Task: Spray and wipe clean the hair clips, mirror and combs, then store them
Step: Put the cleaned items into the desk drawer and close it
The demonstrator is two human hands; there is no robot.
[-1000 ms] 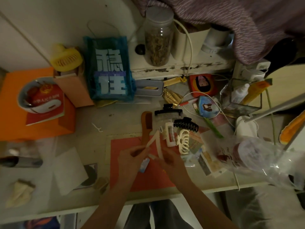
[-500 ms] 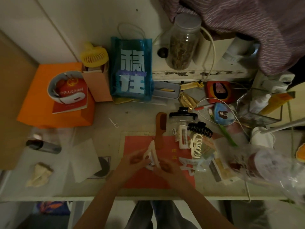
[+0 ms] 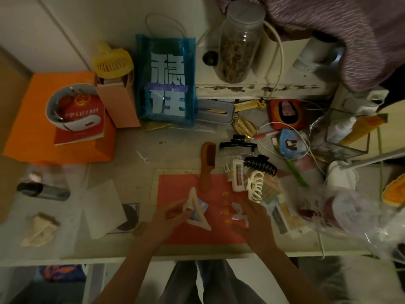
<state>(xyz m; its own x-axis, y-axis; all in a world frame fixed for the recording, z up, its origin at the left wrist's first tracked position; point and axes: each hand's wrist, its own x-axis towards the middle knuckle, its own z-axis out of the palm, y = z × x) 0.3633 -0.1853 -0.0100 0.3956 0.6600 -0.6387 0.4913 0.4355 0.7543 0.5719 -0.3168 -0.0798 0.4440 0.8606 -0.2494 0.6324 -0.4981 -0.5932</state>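
Cream triangle hair clip now held by the left hand alone, fingers pinching its left edge, clip tilted over the red mat. Half a second ago both hands were on it; right hand has let go and moved right across the mat, onto or just over a clear clip lying there. Right fingers look loosely spread, but cannot tell if they grip that clip yet.

Other task things sit at the mat's far edge: brown comb with handle overlapping the mat, white rectangular clip, cream claw clip, black claw clip, black-and-clear claw clip beyond. Mirror not identifiable.

Left of the mat: white sheet, dark bottle further left, crumpled cloth near the desk front.

Judgement: triangle clip being sorted or inspected, right hand picking the next one; no spraying or wiping underway, bottle and cloth untouched, task early
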